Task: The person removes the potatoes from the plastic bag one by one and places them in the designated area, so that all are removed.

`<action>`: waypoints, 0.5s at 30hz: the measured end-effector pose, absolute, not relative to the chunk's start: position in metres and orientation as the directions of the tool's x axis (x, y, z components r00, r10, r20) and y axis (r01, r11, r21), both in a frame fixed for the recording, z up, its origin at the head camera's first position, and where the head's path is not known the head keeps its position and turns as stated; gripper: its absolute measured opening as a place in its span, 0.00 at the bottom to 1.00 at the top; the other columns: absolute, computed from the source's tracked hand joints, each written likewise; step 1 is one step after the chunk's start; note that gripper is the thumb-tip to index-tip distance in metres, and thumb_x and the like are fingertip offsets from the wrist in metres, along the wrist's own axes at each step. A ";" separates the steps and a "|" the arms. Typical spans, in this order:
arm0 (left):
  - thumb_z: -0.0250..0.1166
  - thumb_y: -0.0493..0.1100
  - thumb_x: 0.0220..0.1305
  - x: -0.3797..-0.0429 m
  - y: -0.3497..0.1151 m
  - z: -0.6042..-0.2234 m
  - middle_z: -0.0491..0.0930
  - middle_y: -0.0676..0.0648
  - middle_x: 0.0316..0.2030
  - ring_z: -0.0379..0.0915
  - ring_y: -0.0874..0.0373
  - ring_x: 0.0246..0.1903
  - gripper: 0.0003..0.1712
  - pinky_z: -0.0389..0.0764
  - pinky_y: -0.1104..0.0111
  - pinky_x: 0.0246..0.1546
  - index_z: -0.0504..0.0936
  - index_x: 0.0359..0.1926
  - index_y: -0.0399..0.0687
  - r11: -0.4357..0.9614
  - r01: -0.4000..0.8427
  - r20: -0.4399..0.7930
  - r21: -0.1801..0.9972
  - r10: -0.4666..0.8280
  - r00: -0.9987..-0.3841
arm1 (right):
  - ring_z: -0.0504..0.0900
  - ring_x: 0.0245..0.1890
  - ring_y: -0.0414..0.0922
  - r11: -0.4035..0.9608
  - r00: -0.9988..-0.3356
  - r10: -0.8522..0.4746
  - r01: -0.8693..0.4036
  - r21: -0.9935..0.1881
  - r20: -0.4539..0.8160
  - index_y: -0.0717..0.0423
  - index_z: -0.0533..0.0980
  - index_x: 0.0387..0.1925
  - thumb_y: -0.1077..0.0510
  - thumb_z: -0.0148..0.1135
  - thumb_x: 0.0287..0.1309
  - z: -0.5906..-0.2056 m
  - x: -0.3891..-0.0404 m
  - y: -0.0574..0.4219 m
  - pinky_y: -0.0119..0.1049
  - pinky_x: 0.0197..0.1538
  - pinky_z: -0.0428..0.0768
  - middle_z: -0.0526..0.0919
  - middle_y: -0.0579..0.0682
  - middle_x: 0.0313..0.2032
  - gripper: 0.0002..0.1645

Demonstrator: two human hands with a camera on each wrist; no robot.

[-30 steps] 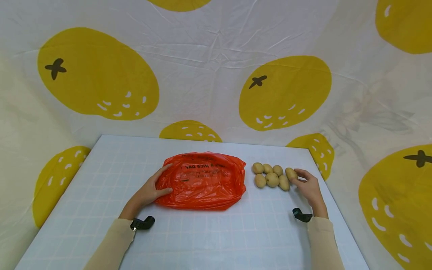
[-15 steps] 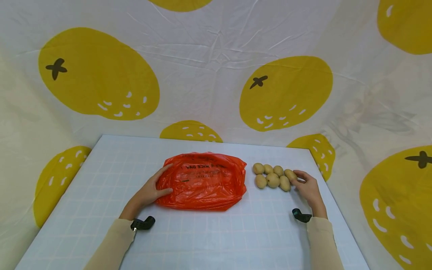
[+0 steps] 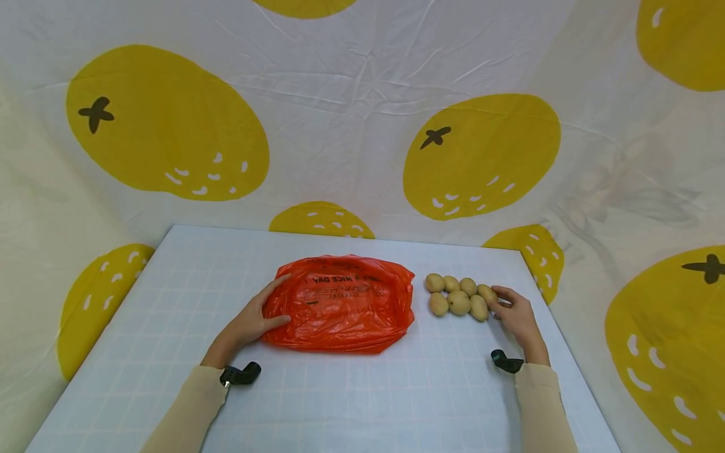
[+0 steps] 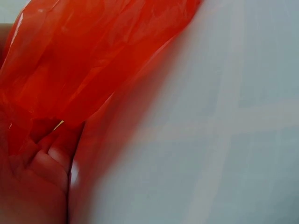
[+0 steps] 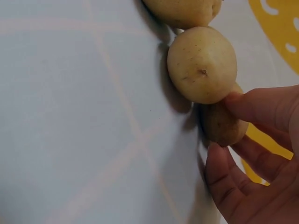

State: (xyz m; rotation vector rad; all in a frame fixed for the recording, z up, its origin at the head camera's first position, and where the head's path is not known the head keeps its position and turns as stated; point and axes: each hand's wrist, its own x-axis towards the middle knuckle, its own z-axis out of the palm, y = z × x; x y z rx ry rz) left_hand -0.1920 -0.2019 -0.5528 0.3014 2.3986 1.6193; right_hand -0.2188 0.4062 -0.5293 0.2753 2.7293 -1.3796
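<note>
My left hand (image 3: 255,318) holds the left side of a red plastic bag (image 3: 340,308), thumb and fingers spread around its edge. Crumpled red plastic (image 4: 93,60) covers part of that hand in the left wrist view. To the bag's right, several small potatoes (image 3: 459,302) lie in two rows close together. My right hand (image 3: 517,318) pinches the potato (image 3: 485,292) at the right end of the back row. Seen from the right wrist, thumb and fingertips grip that potato (image 5: 222,123), partly behind another potato (image 5: 203,65).
Everything lies on a table with a pale checked cloth (image 3: 351,402). A white curtain with large yellow fruit prints (image 3: 481,154) hangs behind and at both sides. Each wrist wears a black band with a camera (image 3: 240,374).
My right hand has shifted the pinched potato slightly left, up against the others. The left hand and the bag have stayed in place.
</note>
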 end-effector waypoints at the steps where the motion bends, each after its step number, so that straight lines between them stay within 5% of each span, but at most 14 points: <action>1: 0.74 0.50 0.61 -0.192 -0.202 -0.552 0.47 0.39 0.81 0.46 0.32 0.78 0.53 0.63 0.33 0.70 0.53 0.80 0.72 0.366 0.041 -0.075 0.930 0.296 -0.952 | 0.77 0.60 0.55 0.584 -0.981 0.123 0.193 -0.789 -0.149 0.62 0.65 0.73 0.53 0.61 0.73 -0.528 -0.219 0.406 0.24 0.42 0.83 0.69 0.68 0.70 0.34; 15: 0.74 0.49 0.61 -0.190 -0.201 -0.550 0.47 0.39 0.81 0.45 0.32 0.78 0.54 0.63 0.33 0.70 0.52 0.81 0.70 0.374 0.035 -0.083 0.927 0.295 -0.952 | 0.73 0.66 0.63 0.591 -0.971 0.117 0.238 -0.771 -0.210 0.62 0.63 0.75 0.52 0.59 0.74 -0.521 -0.217 0.403 0.22 0.43 0.81 0.65 0.69 0.72 0.35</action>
